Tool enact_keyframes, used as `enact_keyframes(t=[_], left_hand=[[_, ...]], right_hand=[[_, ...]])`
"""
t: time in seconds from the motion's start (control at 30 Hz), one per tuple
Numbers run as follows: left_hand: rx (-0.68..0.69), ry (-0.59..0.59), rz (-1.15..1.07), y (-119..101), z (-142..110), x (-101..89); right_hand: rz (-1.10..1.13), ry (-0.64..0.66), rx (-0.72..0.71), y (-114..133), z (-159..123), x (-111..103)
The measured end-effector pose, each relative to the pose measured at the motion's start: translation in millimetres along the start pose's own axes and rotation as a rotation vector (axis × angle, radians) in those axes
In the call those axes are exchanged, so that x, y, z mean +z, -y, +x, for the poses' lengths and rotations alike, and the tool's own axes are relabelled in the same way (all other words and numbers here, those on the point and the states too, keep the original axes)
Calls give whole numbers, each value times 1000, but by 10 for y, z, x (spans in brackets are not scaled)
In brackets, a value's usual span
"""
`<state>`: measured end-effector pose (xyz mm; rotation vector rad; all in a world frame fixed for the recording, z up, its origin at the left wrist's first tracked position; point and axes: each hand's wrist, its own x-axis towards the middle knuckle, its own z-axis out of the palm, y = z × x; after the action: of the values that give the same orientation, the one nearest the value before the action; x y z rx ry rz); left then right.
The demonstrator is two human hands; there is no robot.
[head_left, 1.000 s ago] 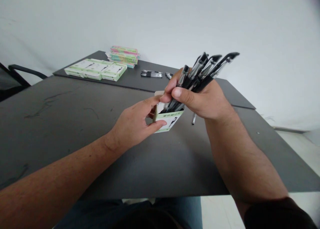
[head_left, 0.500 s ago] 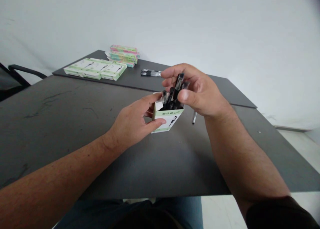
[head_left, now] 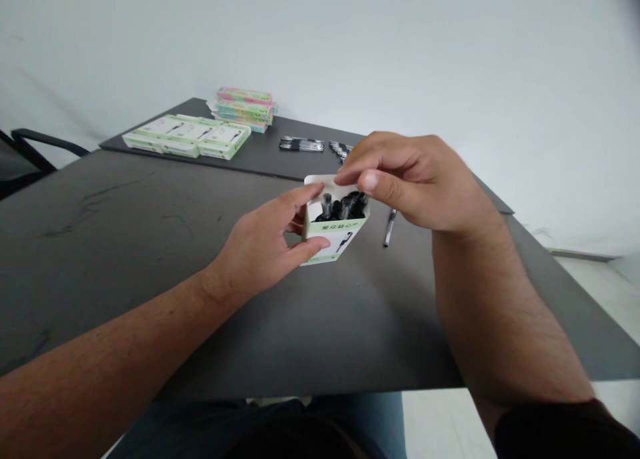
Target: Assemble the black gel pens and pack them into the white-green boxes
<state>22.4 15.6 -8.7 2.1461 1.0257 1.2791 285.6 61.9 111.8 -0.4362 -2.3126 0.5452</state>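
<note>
My left hand (head_left: 265, 235) is closed around the left side of a small white and green pen box (head_left: 323, 251), thumb on the front. The box stands tilted with its top open, a back flap raised and a small side flap showing. Inside sit several black pens (head_left: 345, 207), only their capped ends visible. At the opening is my right hand (head_left: 407, 175), thumb and fingers apart, fingertips at the back flap and the thumb near the pens at the right rim. Nothing shows in its grip. A loose pen (head_left: 389, 228) lies on the table to the right of the box.
Flat white and green boxes (head_left: 187, 135) lie at the back left of the dark table (head_left: 125, 245). Behind them is a stack of colourful boxes (head_left: 245, 109). Rows of pens (head_left: 301, 144) lie at the back middle. A black chair (head_left: 30, 155) stands at left.
Pens that stuck up out of the box in my right hand are now down inside it. My right hand has let go and shifted slightly right. My left hand keeps its hold.
</note>
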Motion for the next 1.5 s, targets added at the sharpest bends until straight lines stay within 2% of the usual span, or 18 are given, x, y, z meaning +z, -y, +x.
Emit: enact_keyframes(t=[0.13, 0.3, 0.5, 0.57, 0.67, 0.77, 0.87, 1.0, 1.17, 1.27, 1.33, 1.43, 1.5], left_hand=[[3, -14, -10, 3, 0, 3], [27, -17, 5, 35, -3, 6], [62, -21, -86, 99, -16, 39], [84, -17, -58, 86, -22, 40], [167, -32, 49, 18, -8, 15], [230, 24, 175, -78, 40, -36], [240, 58, 223, -143, 86, -78], [241, 36, 181, -136, 85, -78], [319, 18, 183, -77, 37, -26], [311, 3, 129, -59, 12, -4], [331, 2, 112, -67, -2, -10], [389, -16, 166, -112, -19, -50], [403, -54, 204, -140, -31, -78]], right_hand=[[-22, -16, 23, 10, -14, -2], [-88, 173, 110, -5, -37, 34], [118, -30, 203, -120, -277, 47], [76, -94, 227, -134, -406, 117], [-44, -207, 254, -109, -588, 330], [-200, -304, 176, -60, -695, 585], [-379, -300, 46, -30, -722, 745], [-412, -346, -9, -34, -742, 761], [-399, -382, 52, -17, -785, 708], [-369, -329, 65, -23, -792, 729], [-284, -295, 56, -52, -805, 767], [-125, -334, 114, -100, -852, 828], [-96, -351, 152, -112, -888, 854]])
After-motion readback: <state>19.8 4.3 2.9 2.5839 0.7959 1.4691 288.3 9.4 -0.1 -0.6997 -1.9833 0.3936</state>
